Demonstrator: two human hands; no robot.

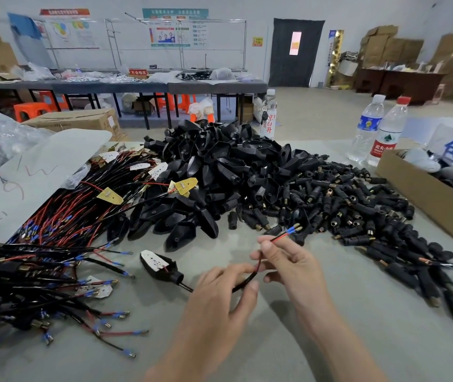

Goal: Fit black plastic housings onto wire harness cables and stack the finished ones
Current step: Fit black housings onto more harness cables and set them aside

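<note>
Head view: left hand (225, 296) grips the black cable (244, 282), thumb and fingers closed round its sheath. Right hand (288, 260) pinches the red and black wires (276, 239), blue terminals (292, 230) sticking out past its fingertips. Fitted housing (162, 268) lies on the table just left of the left hand, same cable.

Risks: a tug could drag the housing or unseat its white board (153, 259); thin wires could slip the pinch.

Housing pile (214, 172) sits beyond both hands, harness pile (40, 271) well left of the left hand, cardboard box (423, 199) right of the right hand. Grey table (330, 340). Workshop behind: benches (137, 85), posters (173, 28), cartons (385, 48).
</note>
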